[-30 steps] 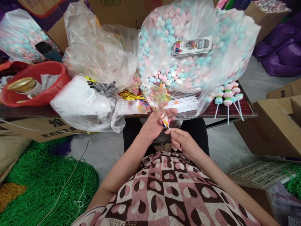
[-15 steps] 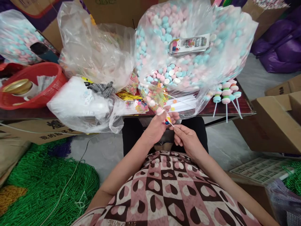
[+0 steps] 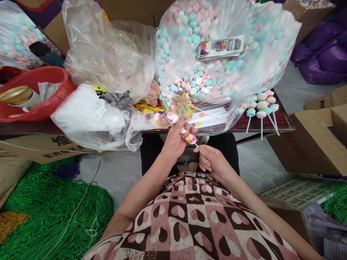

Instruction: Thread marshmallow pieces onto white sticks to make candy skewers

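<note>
- Bench (image 3: 283, 121): dark red, crowded, running across in front of us. The work happens off its near edge, over the lap.
- Bag (image 3: 260, 72): clear, full of pink, blue and white sweets, on the bench beyond both hands.
- Other skewers (image 3: 261, 105): clustered at the bench's right end, sticks jutting past the near edge, well apart from the hands.
- White sticks (image 3: 213, 120): a bundle near the left fingers, on the bench.
- Left hand (image 3: 175, 140): closed round the middle of the held skewer, thumb on top.
- Right hand (image 3: 213, 159): narrow pinch, thumb and forefinger on the stick's end.
- Held skewer (image 3: 185, 134): aslant between the hands, gripped in the left; its pink-and-white end pokes out beyond the thumb, away from the body.
- Sleeve (image 3: 192, 139): printed, round the skewer's lower part, between the hands. We cannot tell how far up it reaches. We judge the step to be settling it on the skewer; the next move calls for a light left grip, sparing soft sweets, and a steady right pinch.
- Stick (image 3: 196, 144): thin, white, meeting the right fingertips.
</note>
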Demonstrator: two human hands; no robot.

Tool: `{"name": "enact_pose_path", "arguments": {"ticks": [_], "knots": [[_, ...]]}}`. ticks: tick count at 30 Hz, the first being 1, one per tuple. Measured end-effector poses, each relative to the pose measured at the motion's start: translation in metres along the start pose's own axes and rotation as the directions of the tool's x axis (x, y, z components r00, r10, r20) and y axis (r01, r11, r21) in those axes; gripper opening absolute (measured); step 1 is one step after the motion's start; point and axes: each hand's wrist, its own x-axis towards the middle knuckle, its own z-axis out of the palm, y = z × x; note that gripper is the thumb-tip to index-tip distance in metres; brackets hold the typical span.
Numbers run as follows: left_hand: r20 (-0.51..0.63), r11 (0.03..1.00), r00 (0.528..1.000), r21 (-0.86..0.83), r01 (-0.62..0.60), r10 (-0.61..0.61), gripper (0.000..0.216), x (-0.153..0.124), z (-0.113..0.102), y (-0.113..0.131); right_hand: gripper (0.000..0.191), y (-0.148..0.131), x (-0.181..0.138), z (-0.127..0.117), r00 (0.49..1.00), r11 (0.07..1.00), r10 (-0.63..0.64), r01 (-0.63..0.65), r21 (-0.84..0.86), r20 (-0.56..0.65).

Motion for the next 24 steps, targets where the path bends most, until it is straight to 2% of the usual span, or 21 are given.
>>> {"name": "enact_pose_path", "arguments": {"ticks": [5, 11, 17, 19, 21, 23, 24], "knots": [[-0.049, 0.998, 0.999, 0.064, 0.013, -0.01, 0.032, -0.008, 0.004, -0.007, 0.024, 0.002, 0.001, 0.005, 1.0, 1.0, -0.008, 0.008, 0.013, -0.012], [-0.006, 0.99, 0.996, 0.11, 0.089, -0.089, 0.042, -0.017, 0.009, -0.021, 0.026, 0.002, 0.0, 0.01, 1.0, 0.999, -0.006, 0.007, 0.047, -0.022], [0.033, 0.99, 0.994, 0.102, 0.099, -0.103, 0.036, -0.02, 0.006, -0.03, 0.031, 0.003, 0.002, 0.011, 0.998, 0.999, -0.027, 0.029, 0.043, -0.054], [0.023, 0.987, 0.992, 0.107, 0.118, -0.121, 0.035, -0.02, 0.005, -0.028, 0.031, 0.002, 0.003, 0.007, 0.998, 0.998, -0.039, 0.037, -0.044, -0.047], [-0.01, 0.987, 0.993, 0.107, 0.116, -0.116, 0.032, -0.019, 0.004, -0.026, 0.032, -0.003, 0.005, 0.001, 0.993, 0.966, -0.101, 0.084, -0.245, -0.056], [-0.062, 0.991, 0.994, 0.095, 0.091, -0.085, 0.027, -0.017, 0.003, -0.024, 0.029, -0.009, 0.006, -0.006, 0.954, 0.848, -0.281, 0.197, -0.492, -0.104], [-0.088, 0.993, 0.994, 0.085, 0.079, -0.071, 0.025, -0.017, 0.003, -0.024, 0.026, -0.013, 0.006, -0.008, 0.908, 0.761, -0.4, 0.253, -0.597, -0.125]]}}
